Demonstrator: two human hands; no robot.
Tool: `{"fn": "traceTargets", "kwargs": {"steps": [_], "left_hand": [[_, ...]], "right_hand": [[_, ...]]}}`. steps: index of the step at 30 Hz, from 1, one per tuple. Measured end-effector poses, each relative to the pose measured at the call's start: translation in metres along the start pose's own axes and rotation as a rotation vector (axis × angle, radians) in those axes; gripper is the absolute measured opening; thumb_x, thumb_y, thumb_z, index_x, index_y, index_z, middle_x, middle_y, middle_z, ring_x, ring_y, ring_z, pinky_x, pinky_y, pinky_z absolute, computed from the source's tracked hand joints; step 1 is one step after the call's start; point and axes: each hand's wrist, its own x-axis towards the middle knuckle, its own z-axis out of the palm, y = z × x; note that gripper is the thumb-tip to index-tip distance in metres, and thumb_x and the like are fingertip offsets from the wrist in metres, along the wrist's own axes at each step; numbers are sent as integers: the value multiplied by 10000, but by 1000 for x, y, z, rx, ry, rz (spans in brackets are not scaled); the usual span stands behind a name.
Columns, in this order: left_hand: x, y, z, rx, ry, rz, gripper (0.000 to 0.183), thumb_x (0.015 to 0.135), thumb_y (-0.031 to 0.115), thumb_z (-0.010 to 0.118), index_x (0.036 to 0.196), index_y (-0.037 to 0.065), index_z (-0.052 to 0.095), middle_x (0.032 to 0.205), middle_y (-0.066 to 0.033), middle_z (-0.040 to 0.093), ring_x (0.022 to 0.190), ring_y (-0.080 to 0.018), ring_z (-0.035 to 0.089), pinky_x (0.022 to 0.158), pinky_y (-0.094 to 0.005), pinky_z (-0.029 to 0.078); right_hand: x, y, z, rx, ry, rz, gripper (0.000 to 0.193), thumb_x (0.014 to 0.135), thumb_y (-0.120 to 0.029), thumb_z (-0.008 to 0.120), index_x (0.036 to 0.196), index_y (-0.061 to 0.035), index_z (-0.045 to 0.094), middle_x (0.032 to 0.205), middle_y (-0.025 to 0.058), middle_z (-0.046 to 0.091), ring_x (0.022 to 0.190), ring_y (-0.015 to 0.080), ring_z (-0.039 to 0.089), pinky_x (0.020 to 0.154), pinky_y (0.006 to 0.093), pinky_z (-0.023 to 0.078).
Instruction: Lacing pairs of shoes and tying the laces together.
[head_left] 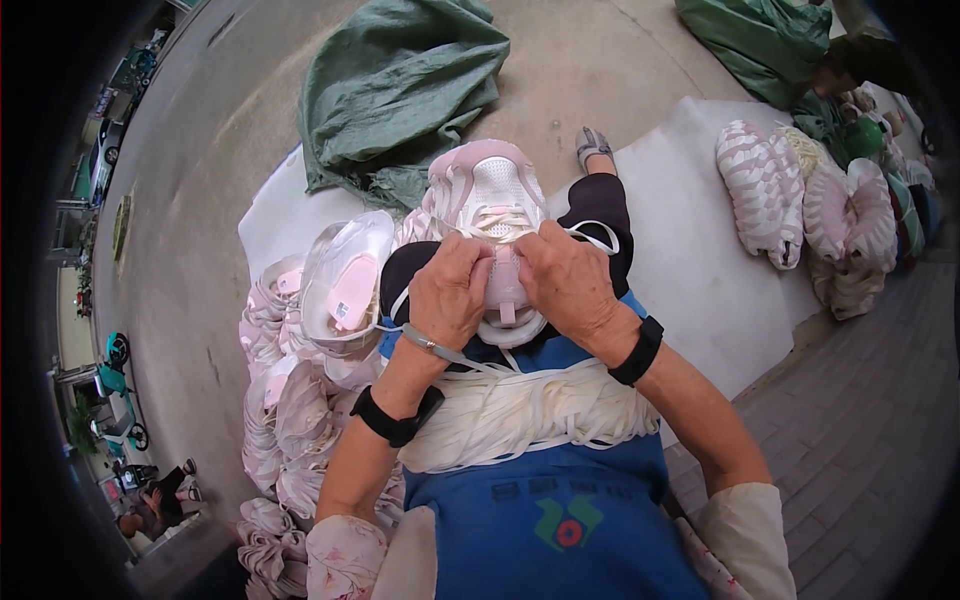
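A pink and white sneaker (492, 178) rests on my lap, toe pointing away from me and its pink tongue toward me. Cream shoelace (503, 222) runs through its upper eyelets. My left hand (450, 287) is closed in a pinch on the lace at the left side of the tongue. Opposite it, my right hand (568, 283) pinches the lace at the right side, and a loose lace end loops out past the knuckles. What lies between the fingertips is partly hidden. Across my blue apron (560, 490) lies a thick bundle of cream laces (530, 410).
At my left, several pink and white shoes (300, 400) are piled beside a whitish container (378, 240) with a pink piece inside. A green sack (400, 90) lies ahead. More shoes (760, 190) stand on the white sheet (680, 260) at right, near another person (875, 60).
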Motion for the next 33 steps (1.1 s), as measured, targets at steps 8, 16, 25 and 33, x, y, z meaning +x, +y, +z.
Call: {"fn": "traceTargets", "kwargs": {"steps": [8,16,25,33], "left_hand": [[1,-11,10,-64,35,6,50,837,47,625,872,11,624,788,-128,580,695,-259,584,633,-317,459],[-1,-12,4,-238,-35,-85,93,865,79,635,918,2,633,783,-86,586,691,-177,556,655,-280,453],[7,-1,-14,165,-163,67,104,847,49,590,941,5,593,896,-181,604,805,-359,609,693,-409,482],[-1,-6,4,57,-90,-17,119,872,62,579,969,-7,574,905,-185,595,787,-353,605,694,-400,488]], "right_hand": [[2,2,3,2,-32,66,91,782,-111,640,814,-44,588,809,129,565,673,322,640,588,414,510],[0,8,9,283,-38,152,146,744,-96,657,876,-34,651,855,156,627,791,349,631,719,425,505],[1,9,9,286,-15,137,140,732,-89,652,860,-33,659,845,157,641,803,341,632,730,415,506],[2,9,11,360,-34,183,134,730,-84,642,847,-19,658,840,175,641,800,351,632,739,414,505]]}}
